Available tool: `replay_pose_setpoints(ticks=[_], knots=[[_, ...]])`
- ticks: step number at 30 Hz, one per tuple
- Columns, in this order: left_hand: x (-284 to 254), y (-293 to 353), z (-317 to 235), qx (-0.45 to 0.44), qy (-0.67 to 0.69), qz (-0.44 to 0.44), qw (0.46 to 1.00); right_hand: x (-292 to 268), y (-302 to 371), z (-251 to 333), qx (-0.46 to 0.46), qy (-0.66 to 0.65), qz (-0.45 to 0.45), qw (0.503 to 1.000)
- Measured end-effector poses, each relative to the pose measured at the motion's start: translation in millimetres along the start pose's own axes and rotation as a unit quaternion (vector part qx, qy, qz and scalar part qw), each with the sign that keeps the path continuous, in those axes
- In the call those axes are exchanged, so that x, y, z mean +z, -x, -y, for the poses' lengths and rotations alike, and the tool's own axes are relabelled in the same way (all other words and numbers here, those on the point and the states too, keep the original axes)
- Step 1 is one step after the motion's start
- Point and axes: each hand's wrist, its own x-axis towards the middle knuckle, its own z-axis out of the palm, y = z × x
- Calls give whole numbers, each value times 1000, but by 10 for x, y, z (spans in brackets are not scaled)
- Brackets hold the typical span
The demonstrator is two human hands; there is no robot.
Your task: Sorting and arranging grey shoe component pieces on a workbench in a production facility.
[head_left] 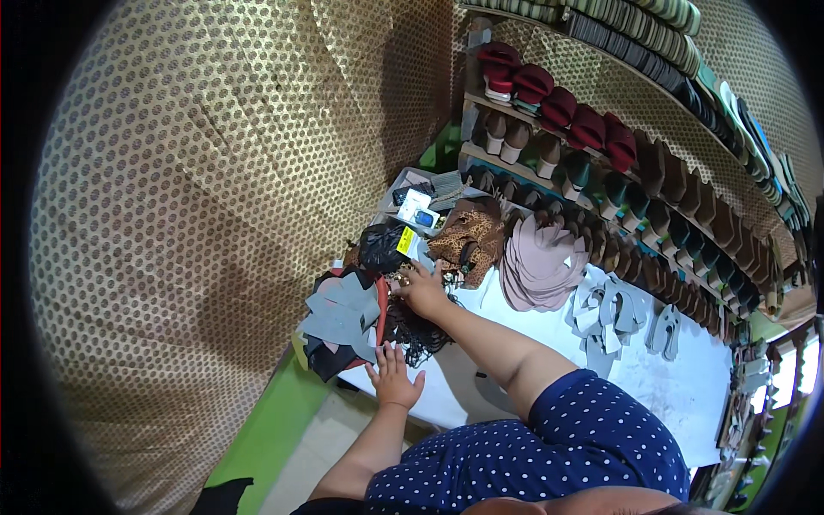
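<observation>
My right hand (422, 292) reaches over the table with its fingers apart, at the upper edge of a heap of dark stringy straps (410, 330). Just beyond its fingertips are a black plastic bag (379, 247) with a yellow label and a bundle of leopard-print material (472, 240). Whether its fingertips touch the straps or the bag, I cannot tell. Nearer to me, my left hand (396, 379) is spread at the table's edge and seems to hold nothing. Beside it lies a pile of grey cut pieces (342, 311) over black and red material.
Fanned pink-mauve pieces (542, 262) and grey cut-outs (608, 309) lie on the white table (678, 395). A grey tray (446, 190) with small items stands in the corner. Shelves (558, 182) of shoes and shoe forms line the right; patterned fabric (197, 215) hangs on the left.
</observation>
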Motion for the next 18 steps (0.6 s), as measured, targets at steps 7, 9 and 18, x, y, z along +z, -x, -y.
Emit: replay_pose_setpoints(ticks=[7, 9, 18], knots=[[4, 5, 4, 1, 2, 3, 1000, 146, -144, 17, -66, 34, 58, 996], [4, 8, -4, 5, 2, 1, 1000, 187, -121, 2, -67, 57, 37, 995], [-16, 22, -40, 4, -6, -10, 1000, -135, 267, -194, 83, -87, -51, 991]])
